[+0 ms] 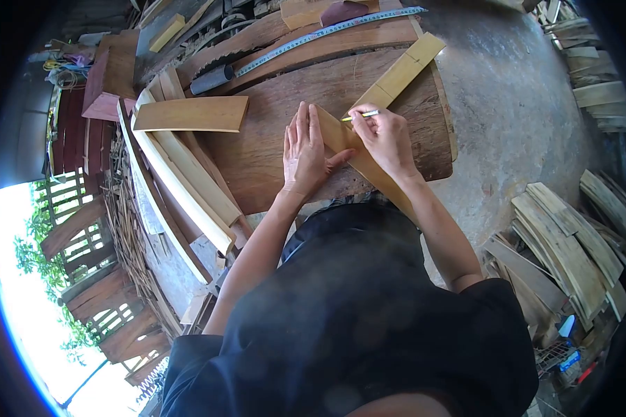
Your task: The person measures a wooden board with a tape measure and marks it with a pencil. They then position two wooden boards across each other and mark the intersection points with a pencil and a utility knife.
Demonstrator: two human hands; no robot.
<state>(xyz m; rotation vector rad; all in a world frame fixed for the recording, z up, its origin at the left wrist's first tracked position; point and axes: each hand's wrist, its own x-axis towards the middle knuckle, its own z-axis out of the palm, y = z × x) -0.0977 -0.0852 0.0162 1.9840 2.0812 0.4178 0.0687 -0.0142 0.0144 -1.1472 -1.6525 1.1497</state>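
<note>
My right hand (382, 139) pinches a slim yellow-green pencil (358, 116), its tip at the edge of a light wooden board (379, 177). That board slants across the bench and runs under my right forearm. My left hand (307, 149) lies along the board's left side, fingers stretched out and thumb across the wood. Beyond my right hand a second wooden strip (414, 59) carries thin dark lines across it; where the two pieces meet is partly hidden by my right hand.
The worn wooden bench (257, 167) holds a loose short board (191, 115), a tape measure (327, 30) pulled out across the far side and a dark cylinder (212, 80). Long boards (188, 181) lean at the left. Stacked planks (563, 243) lie on the floor at the right.
</note>
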